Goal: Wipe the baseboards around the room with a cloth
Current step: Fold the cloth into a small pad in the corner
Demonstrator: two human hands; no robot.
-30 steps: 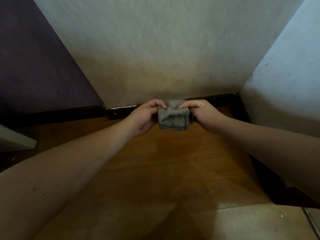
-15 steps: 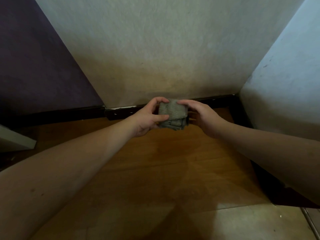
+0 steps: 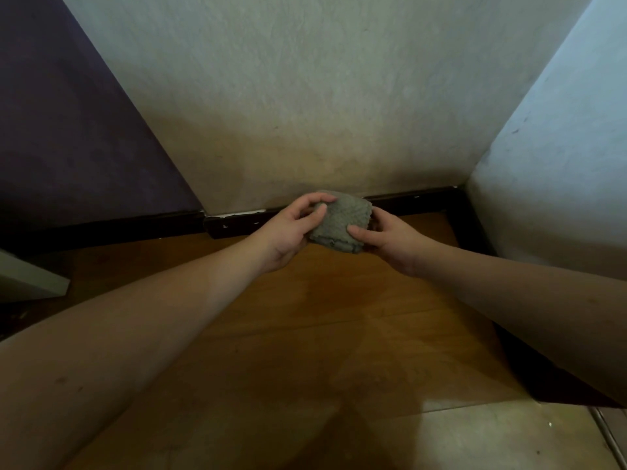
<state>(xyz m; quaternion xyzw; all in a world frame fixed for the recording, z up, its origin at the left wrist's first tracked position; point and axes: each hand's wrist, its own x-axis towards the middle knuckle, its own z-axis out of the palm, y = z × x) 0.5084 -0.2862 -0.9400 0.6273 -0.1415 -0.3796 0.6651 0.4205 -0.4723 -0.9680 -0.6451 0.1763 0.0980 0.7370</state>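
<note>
A folded grey cloth [image 3: 342, 220] is held between both hands in front of the dark baseboard [image 3: 417, 201] that runs along the foot of the pale wall. My left hand [image 3: 288, 232] grips the cloth's left side, fingers curled over its top edge. From the right, my right hand [image 3: 386, 237] holds it with the thumb on its front face and the fingers behind. The cloth is a little above the floor and apart from the baseboard. A chipped white patch shows on the baseboard's top [image 3: 237, 214] left of the hands.
A wooden floor [image 3: 305, 334] spreads below the hands. A purple wall [image 3: 68, 130] stands at the left, a pale blue wall [image 3: 559, 164] at the right with dark baseboard [image 3: 529, 368] along it. A white furniture corner [image 3: 34, 279] juts in at the left edge.
The cloth has been folded and turned between the hands, now showing a flat textured face. My right hand has shifted from the cloth's top edge to its lower right side.
</note>
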